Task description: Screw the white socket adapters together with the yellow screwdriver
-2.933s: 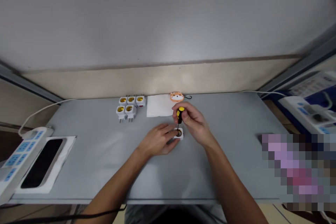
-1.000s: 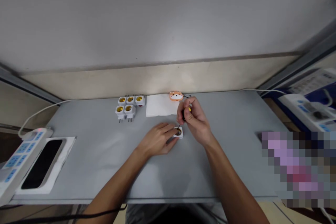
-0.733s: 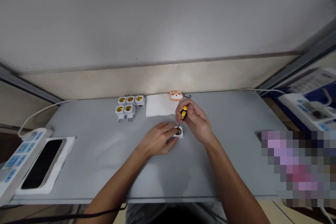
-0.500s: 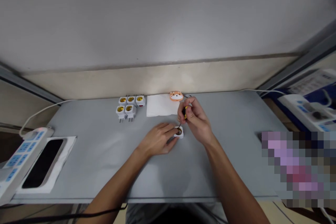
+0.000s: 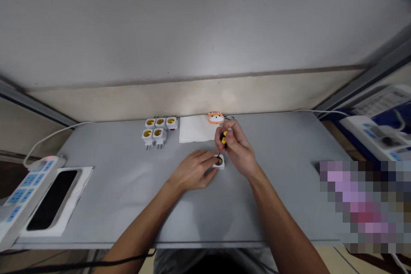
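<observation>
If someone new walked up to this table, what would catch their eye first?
Probably the right hand at the middle, gripping a yellow-and-black screwdriver over a white socket adapter that the left hand steadies. Next, perhaps the orange animal-face case at the back edge, and the five similar adapters grouped to its left.

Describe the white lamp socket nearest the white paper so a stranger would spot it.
Along the far edge of the grey table, five white plastic lamp sockets with gold-coloured insides sit left of a white paper sheet. Take the back row's right-end socket; it alone shows a red switch.
</observation>
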A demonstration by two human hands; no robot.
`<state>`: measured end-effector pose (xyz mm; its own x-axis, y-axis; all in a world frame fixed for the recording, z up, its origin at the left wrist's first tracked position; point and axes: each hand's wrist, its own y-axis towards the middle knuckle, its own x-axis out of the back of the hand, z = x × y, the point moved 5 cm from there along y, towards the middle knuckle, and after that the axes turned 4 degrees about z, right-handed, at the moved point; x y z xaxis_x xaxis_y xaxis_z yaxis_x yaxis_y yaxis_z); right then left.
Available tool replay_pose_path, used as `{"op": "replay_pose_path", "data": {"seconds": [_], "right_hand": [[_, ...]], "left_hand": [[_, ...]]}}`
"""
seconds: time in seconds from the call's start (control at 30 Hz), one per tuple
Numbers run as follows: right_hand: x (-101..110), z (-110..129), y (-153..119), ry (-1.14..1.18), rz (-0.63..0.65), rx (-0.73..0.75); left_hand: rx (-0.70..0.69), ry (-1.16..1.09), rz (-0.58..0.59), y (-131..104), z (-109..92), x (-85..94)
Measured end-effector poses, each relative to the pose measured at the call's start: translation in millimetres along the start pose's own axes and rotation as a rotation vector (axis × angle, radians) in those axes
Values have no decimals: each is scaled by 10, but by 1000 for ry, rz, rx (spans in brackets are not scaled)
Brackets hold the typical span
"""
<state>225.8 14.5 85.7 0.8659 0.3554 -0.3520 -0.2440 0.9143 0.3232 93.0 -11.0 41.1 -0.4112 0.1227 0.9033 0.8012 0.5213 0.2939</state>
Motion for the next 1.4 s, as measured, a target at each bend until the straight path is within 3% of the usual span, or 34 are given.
{"op": "replay_pose_path", "data": {"seconds": [0.37,0.53,0.63,0.77,0.97,1.2,1.4], "right_hand": [[-47,18,-39,-135,29,-16],[9,34,-28,-99,4,46],[44,36,-20,-124,35,2],[19,9,-22,-62,52,-65],[8,20,-16,-27,-6,-10],[25,21,-28,-37,65,-53],[-48,27,-29,3,52,-26]], "left_hand": [[6,2,8,27,-24,27],[16,-11,24,18,-10,19],[23,-12,25,14,-10,22],[25,-2,16,14,-14,22],[8,6,-3,13,-20,15],[11,-17,-3,32,-37,42],[5,4,-14,16,-17,12]]}}
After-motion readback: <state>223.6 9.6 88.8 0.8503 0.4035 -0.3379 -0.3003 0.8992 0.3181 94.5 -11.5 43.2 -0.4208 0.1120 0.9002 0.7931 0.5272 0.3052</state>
